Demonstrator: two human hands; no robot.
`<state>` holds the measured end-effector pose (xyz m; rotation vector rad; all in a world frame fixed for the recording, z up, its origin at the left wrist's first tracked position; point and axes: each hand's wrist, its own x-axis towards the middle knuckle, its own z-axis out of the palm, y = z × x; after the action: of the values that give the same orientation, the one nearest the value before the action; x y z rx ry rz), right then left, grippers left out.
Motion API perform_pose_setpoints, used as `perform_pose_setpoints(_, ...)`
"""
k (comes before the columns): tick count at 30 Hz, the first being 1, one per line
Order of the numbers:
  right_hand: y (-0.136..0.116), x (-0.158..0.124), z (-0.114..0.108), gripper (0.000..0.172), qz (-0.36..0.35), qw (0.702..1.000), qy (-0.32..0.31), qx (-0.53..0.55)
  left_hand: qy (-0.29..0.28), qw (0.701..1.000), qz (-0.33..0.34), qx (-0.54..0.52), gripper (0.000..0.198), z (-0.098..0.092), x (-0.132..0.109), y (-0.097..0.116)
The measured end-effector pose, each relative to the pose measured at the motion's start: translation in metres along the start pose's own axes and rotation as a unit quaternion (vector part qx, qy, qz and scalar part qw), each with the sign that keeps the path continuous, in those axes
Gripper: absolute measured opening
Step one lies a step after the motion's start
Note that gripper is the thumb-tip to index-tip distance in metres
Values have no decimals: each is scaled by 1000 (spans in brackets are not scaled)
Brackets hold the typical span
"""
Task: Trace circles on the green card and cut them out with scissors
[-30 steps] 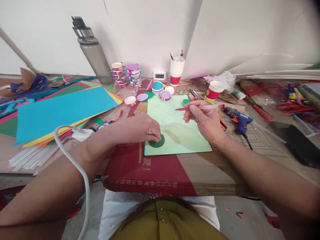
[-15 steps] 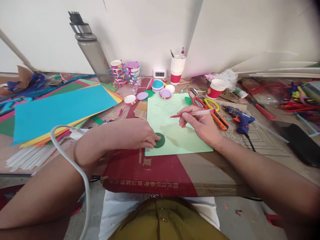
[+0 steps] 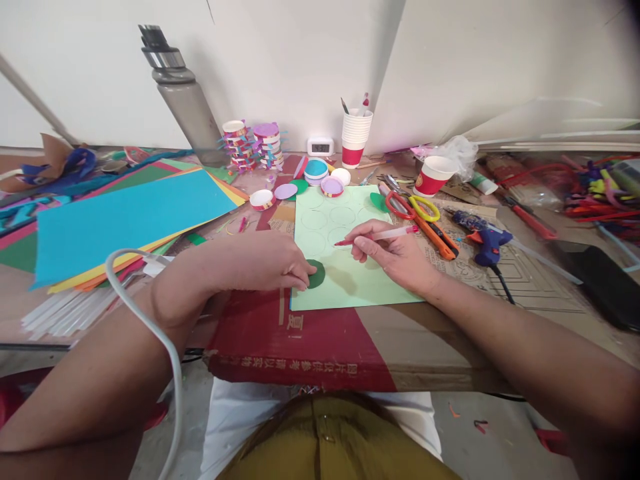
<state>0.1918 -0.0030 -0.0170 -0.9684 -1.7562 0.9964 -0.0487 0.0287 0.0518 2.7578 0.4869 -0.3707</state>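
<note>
In the head view a light green paper sheet [image 3: 380, 289] lies on a red-and-brown cardboard box [image 3: 320, 340]. Several pencil-like circle outlines show on its upper and middle part. My left hand [image 3: 273, 263] comes in from the left, its fingers bent together on the left edge of a dark green paper disc [image 3: 317, 274], which lies at the sheet's lower left. My right hand [image 3: 397, 257] is closed round a red pen [image 3: 399, 232] with a clear barrel. The pen tip points left over the outlines; I cannot tell whether it touches the paper.
Red-handled scissors [image 3: 400, 205], an orange utility knife [image 3: 443, 241] and a blue glue gun [image 3: 487, 247] lie right of the sheet. A paper cup [image 3: 434, 177] stands behind them. Coloured paper sheets [image 3: 130, 223] lie left, a grey bottle [image 3: 187, 107] behind. A white cable [image 3: 167, 347] crosses my left forearm.
The dark green disc and my left fingers have shifted slightly up and left on the sheet. The pen has moved a little left and down with my right hand.
</note>
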Motion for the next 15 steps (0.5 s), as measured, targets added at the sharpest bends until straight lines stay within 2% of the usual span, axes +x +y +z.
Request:
perform_pose_setpoints(2, 1, 0, 0, 32, 1, 1000, -2, 0, -31, 999, -3, -12, 34, -4, 2, 3)
perform_pose_setpoints(5, 1, 0, 0, 31, 1, 1000, -4, 2, -34, 999, -19, -24, 33, -6, 3, 4)
perform_pose_setpoints(13, 0, 0, 1, 30, 7, 1000, -18, 1, -8, 998, 20, -63, 33, -3, 2, 1)
perform_pose_setpoints(15, 0, 0, 1, 30, 8, 1000, -18, 2, 33, 998, 9, -54, 30, 1, 2, 0)
